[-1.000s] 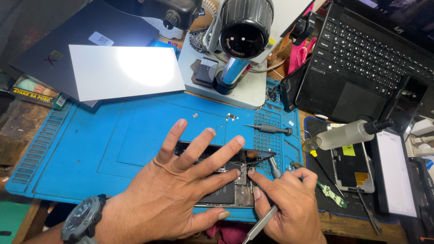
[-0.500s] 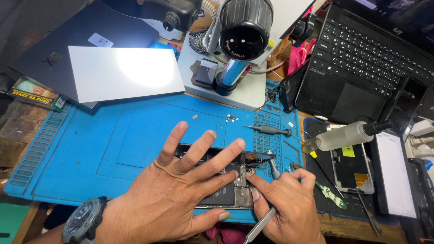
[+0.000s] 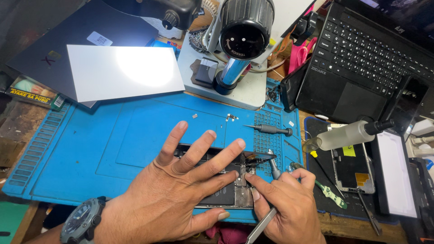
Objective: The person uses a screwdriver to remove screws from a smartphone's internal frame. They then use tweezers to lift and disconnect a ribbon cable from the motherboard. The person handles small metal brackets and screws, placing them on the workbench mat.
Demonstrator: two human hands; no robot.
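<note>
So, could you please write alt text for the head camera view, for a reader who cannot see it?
A person's left hand lies flat, fingers spread, on an opened black smartphone resting on a blue silicone repair mat, while the right hand grips slim metal tweezers beside its exposed parts. A grey-based microscope and a black laptop stand behind.

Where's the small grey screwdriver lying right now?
In the head view the grey screwdriver lies on the blue mat, right of centre, just below the microscope base and above the opened phone that both hands work on.
</note>
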